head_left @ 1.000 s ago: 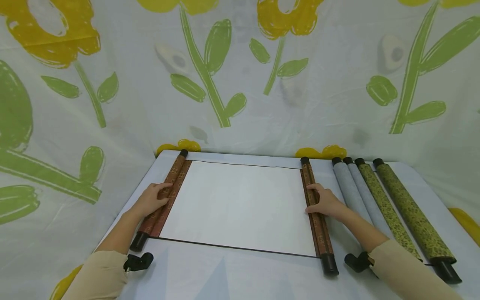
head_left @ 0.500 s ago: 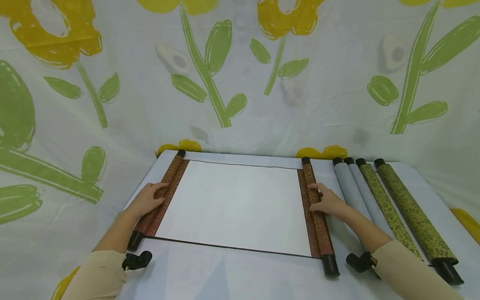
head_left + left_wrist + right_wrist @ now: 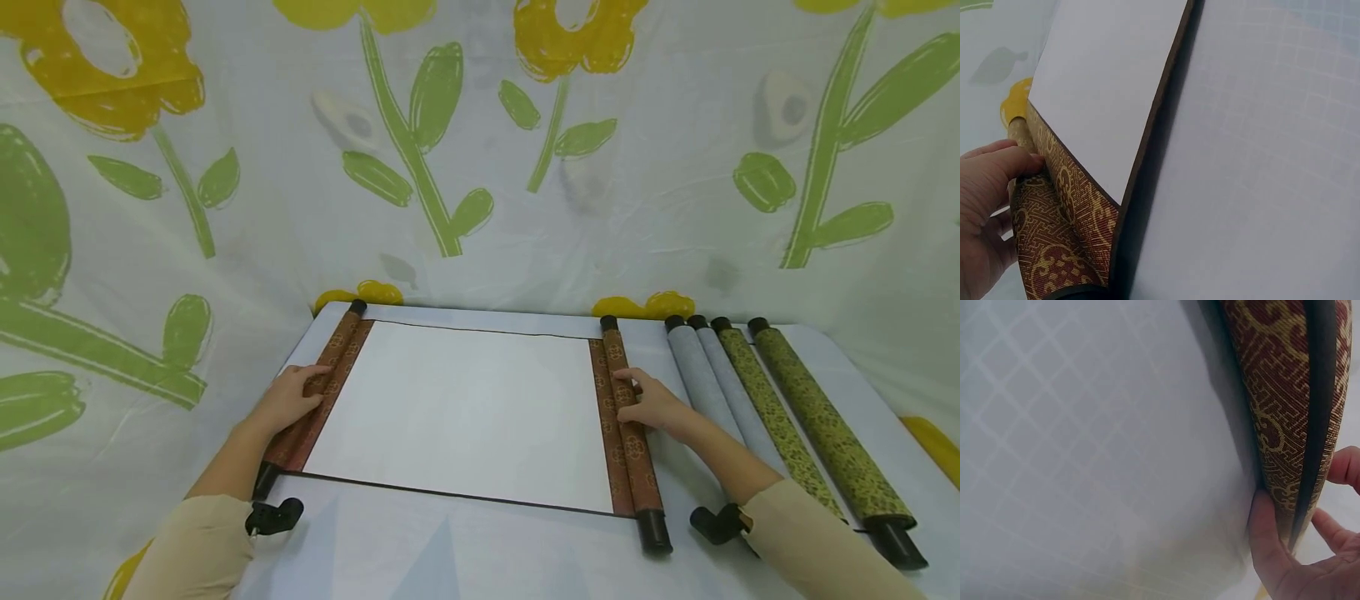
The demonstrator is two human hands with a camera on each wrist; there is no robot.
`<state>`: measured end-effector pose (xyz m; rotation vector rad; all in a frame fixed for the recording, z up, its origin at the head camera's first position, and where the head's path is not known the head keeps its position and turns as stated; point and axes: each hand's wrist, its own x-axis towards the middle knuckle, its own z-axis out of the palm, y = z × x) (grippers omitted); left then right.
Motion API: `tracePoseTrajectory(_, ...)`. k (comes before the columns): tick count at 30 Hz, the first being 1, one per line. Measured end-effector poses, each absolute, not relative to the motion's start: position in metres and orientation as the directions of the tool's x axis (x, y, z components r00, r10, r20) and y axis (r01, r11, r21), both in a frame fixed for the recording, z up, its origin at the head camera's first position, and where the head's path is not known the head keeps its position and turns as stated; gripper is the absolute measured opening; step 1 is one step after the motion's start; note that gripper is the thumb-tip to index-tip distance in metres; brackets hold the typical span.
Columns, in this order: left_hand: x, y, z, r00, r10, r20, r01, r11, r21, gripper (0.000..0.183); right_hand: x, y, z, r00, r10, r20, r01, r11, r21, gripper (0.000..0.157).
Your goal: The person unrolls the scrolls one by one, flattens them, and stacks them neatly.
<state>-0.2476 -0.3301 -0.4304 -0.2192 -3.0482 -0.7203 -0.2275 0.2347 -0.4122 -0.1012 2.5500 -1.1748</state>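
A hanging scroll with a blank white sheet (image 3: 457, 408) lies partly unrolled across the table. Brown-red patterned fabric covers its left roller (image 3: 339, 340) and its right roller (image 3: 637, 458), each tipped with black knobs. My left hand (image 3: 287, 402) grips the left roller near its middle, thumb over the gold-patterned fabric (image 3: 1054, 231) in the left wrist view. Around the right roller curl the thumb and fingers of my right hand (image 3: 654, 407). In the right wrist view, thumb and fingers sit on opposite sides of the rolled fabric (image 3: 1275, 406).
To the right lie two grey-blue rolls (image 3: 696, 371) and two green patterned rolls (image 3: 832, 417) with black knobs, close beside my right forearm. A pale cloth covers the table (image 3: 375, 542). Behind it hangs a flower-printed curtain (image 3: 480, 233).
The left roller has moved left with my left hand, widening the spread. The right roller has turned, then shifted slightly left, and more of the brown border beside it shows.
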Motion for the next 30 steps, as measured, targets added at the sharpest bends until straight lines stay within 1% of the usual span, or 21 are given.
tracePoseTrajectory(9, -0.243, -0.324, -0.430, -0.990, 0.138, 0.015, 0.130, 0.883, 0.451, 0.051, -0.225, 0.234, -0.411, -0.948, -0.184, -0.258, 0.077, 0.656, -0.751, 0.073)
tracePoseTrajectory(12, -0.242, -0.320, -0.430, -0.992, 0.125, 0.023, 0.123, 0.894, 0.431, 0.049, -0.224, 0.236, -0.408, -0.951, -0.176, -0.255, 0.082, 0.650, -0.755, 0.074)
tracePoseTrajectory(20, -0.239, -0.310, -0.429, -0.988, 0.089, 0.130, 0.131, 0.920, 0.368, 0.044, -0.225, 0.244, -0.400, -0.954, -0.163, -0.253, 0.101, 0.618, -0.780, 0.078)
tracePoseTrajectory(22, -0.239, -0.306, -0.428, -0.987, 0.078, 0.139, 0.129, 0.904, 0.409, 0.046, -0.225, 0.245, -0.398, -0.954, -0.162, -0.254, 0.105, 0.612, -0.784, 0.080)
tracePoseTrajectory(25, -0.239, -0.302, -0.428, -0.989, 0.045, 0.142, 0.113, 0.848, 0.517, 0.053, -0.224, 0.247, -0.395, -0.955, -0.170, -0.242, 0.096, 0.595, -0.798, 0.081)
tracePoseTrajectory(28, -0.238, -0.297, -0.425, -0.987, 0.024, 0.157, 0.119, 0.771, 0.625, 0.060, -0.222, 0.250, -0.394, -0.962, -0.174, -0.209, 0.073, 0.574, -0.816, 0.082)
tracePoseTrajectory(30, -0.237, -0.293, -0.422, -0.986, 0.020, 0.167, 0.128, 0.734, 0.667, 0.064, -0.220, 0.252, -0.392, -0.970, -0.170, -0.175, 0.050, 0.563, -0.825, 0.083)
